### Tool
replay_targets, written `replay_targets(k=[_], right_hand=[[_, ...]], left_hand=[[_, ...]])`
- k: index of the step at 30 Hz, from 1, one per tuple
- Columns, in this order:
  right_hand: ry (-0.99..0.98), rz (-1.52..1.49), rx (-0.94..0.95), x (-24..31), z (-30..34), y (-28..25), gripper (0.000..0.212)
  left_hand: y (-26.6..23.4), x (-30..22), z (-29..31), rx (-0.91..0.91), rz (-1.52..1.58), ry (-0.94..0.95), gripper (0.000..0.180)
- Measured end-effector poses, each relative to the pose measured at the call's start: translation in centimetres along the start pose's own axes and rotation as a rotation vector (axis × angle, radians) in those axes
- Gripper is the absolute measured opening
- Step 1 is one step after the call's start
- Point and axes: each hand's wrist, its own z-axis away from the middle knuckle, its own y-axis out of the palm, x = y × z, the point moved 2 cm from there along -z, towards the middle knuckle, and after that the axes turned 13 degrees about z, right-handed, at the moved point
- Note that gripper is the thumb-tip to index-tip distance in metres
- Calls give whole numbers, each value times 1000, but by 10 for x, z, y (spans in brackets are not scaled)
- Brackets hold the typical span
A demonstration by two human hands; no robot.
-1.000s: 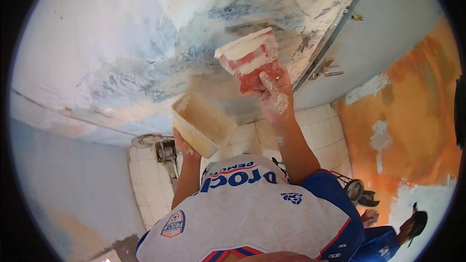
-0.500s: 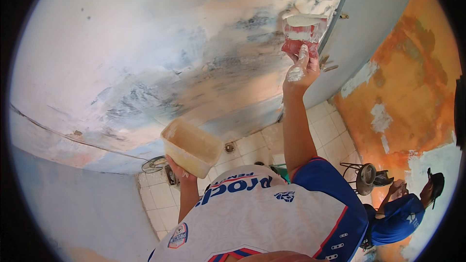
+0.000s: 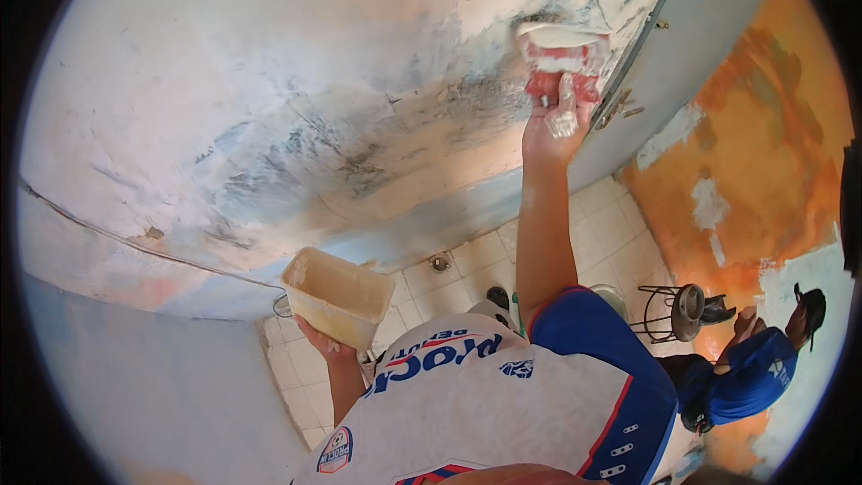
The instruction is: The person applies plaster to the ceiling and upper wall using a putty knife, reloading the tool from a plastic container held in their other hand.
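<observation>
My right hand (image 3: 558, 121), smeared with white paste, grips a wide red putty spreader (image 3: 564, 81) against the patchy wall (image 3: 377, 117). White putty (image 3: 566, 36) is banked along the spreader's far edge and streaked over its face. Low at the left, my left hand (image 3: 328, 339) holds a cream rectangular plastic tub (image 3: 338, 298) from beneath and its near side. The tub's inner walls carry dried residue; its bottom is partly hidden. Grey and dark stains mark the wall to the left of the spreader.
A grey door frame edge (image 3: 639, 27) runs just right of the spreader. Pale floor tiles with a round drain (image 3: 439, 262) lie below. A metal stand (image 3: 669, 313) is at the right, near another person in a blue shirt (image 3: 752, 377) by the orange wall (image 3: 754, 153). A cable (image 3: 135, 251) crosses the left wall.
The spreader has shifted slightly right in the picture, still at the wall. My left hand and the tub have moved a little left and down.
</observation>
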Motion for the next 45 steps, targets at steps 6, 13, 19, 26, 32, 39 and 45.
replay_targets(k=[6,13,19,26,32,39,45], right_hand=[[-849,834,-48,-33,-29,37,43],[-1116,1431,228,-114,24,5,49],[-1100,1438,390,-83,81,-37,36],[-1123,1575,-42,-10,-62,13,48],[-1162,1769,208,-130,21,-36,47],[-961,1453,337,-69,58,-50,33],[-941,1541,-8,-44,-77,-26,34]], left_hand=[[0,-29,13,-100,-81,96,64],[-11,-46,17,-117,-51,94,66],[-38,-51,16,11,-22,18,68],[-16,-37,21,-12,-259,100,64],[-22,-22,9,-17,-122,-43,73],[-26,-13,-5,45,48,-109,76],[-20,-14,4,-61,-26,-60,75]])
